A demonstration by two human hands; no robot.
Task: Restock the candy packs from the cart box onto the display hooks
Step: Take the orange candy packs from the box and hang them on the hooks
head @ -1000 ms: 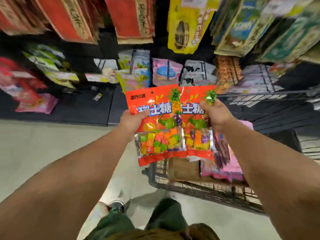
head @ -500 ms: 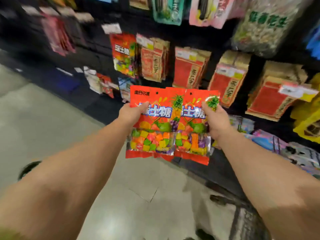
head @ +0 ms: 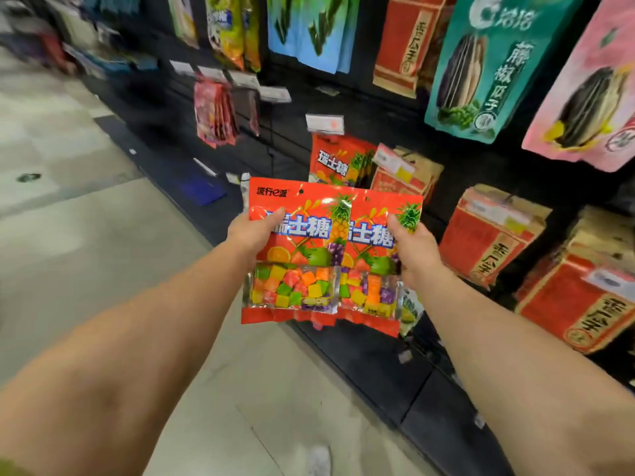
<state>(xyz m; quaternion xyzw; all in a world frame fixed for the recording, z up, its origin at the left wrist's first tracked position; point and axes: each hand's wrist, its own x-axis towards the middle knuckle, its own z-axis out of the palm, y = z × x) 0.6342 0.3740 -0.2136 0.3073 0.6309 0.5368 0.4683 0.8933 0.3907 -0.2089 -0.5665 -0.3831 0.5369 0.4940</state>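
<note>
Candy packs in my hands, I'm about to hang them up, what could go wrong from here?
1. The left hand and right hand each pinch a candy pack, left pack and right pack, by one side edge; a pack may slip or swing.
2. The packs overlap, so the punched holes near their tops may be awkward to thread one at a time.
3. The matching hung packs sit close beside brown bags; the wrong hook is an easy mistake.

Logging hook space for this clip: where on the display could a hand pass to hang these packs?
Bare dark panel lies between the pink packs and the matching hung candy packs. Rightward it is crowded: red-and-tan bags sit close together. Left hand and right hand each hold candy packs.
</note>
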